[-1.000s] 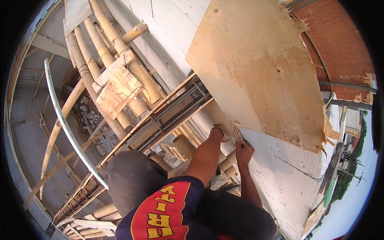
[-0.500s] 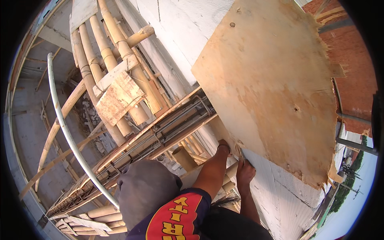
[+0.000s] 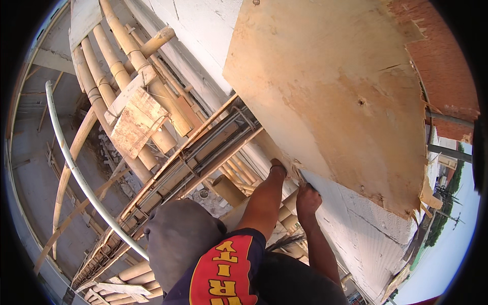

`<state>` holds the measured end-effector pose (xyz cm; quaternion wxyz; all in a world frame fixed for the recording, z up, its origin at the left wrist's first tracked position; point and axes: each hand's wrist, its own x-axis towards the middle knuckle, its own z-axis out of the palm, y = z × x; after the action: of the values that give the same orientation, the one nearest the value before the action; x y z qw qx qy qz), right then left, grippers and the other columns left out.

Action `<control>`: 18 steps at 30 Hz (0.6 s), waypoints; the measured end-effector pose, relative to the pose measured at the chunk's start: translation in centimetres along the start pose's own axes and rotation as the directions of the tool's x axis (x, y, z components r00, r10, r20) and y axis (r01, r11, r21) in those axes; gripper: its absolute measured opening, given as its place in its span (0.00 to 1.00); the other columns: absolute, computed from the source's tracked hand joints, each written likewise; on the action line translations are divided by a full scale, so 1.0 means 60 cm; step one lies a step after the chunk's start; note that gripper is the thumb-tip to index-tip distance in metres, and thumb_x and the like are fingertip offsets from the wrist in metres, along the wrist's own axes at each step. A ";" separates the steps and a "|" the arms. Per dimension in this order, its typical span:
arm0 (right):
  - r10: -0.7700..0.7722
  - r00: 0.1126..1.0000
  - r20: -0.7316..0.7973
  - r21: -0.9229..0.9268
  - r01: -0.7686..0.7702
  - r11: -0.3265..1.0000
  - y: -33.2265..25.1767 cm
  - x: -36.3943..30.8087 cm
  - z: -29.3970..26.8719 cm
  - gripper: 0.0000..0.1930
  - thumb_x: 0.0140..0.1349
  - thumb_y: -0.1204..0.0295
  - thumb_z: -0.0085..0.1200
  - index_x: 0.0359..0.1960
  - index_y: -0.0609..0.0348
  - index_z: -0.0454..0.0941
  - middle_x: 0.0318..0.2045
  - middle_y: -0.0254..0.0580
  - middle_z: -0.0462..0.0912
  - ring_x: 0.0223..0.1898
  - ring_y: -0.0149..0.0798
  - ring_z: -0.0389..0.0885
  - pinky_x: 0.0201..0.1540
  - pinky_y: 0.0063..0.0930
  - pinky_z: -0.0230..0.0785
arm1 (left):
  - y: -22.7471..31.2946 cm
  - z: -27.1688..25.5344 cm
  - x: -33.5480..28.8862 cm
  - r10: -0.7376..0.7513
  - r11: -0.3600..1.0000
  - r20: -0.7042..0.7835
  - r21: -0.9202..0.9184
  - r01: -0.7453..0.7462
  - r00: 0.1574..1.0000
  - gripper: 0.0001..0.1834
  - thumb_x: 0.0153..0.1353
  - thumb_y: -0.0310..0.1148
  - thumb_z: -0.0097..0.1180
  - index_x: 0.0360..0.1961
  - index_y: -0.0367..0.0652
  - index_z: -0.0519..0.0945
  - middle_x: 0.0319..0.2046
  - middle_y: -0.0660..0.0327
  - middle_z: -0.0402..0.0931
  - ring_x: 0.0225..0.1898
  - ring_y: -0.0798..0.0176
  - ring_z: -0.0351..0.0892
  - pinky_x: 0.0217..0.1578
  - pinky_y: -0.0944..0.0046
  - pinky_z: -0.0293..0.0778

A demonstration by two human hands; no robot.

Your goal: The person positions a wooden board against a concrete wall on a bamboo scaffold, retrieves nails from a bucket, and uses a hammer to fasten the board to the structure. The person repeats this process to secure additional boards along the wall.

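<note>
Gripping the large tan plywood sheet (image 3: 330, 96) at its lower edge: your left hand (image 3: 278, 168) and right hand (image 3: 307, 199), both closed on it.

No packages, labels, signs or screens here as far as I can see. Closest thing is the red patch (image 3: 222, 274) with yellow lettering printed on the dark shirt at the bottom middle of the view, a rounded panel shape, partly cut off by the lower edge. Everything else is bare building material.
</note>
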<state>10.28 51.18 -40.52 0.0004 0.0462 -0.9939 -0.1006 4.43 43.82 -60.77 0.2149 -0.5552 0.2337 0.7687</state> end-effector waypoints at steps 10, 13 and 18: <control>0.210 0.966 0.151 0.057 -0.221 0.974 -0.025 0.004 -0.010 0.15 0.59 0.59 0.59 0.27 0.60 0.81 0.22 0.56 0.82 0.24 0.55 0.84 0.28 0.45 0.77 | 0.081 -0.009 -0.179 0.356 0.849 0.024 0.408 -0.334 0.934 0.07 0.61 0.34 0.48 0.33 0.43 0.77 0.37 0.49 0.76 0.44 0.48 0.74 0.41 0.54 0.70; 0.209 0.973 0.094 0.060 -0.215 0.975 -0.028 0.004 -0.009 0.16 0.60 0.57 0.58 0.25 0.58 0.81 0.20 0.54 0.82 0.23 0.54 0.84 0.26 0.44 0.77 | 0.137 -0.023 -0.291 0.863 0.322 0.098 0.650 -0.688 0.495 0.07 0.59 0.32 0.50 0.35 0.42 0.76 0.39 0.49 0.75 0.46 0.47 0.73 0.43 0.53 0.68; 0.223 0.973 0.057 0.027 -0.225 0.974 -0.029 0.000 -0.001 0.17 0.62 0.56 0.56 0.24 0.56 0.81 0.20 0.49 0.83 0.21 0.52 0.83 0.24 0.41 0.77 | 0.231 -0.070 -0.355 0.975 -0.133 0.185 0.931 -0.341 0.124 0.20 0.54 0.30 0.56 0.49 0.41 0.73 0.50 0.55 0.70 0.51 0.48 0.67 0.51 0.50 0.61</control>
<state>10.44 49.46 -40.81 -0.0159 -0.0689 -0.9939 -0.0847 5.61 28.76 -39.92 -0.1268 -0.3298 0.8962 0.2683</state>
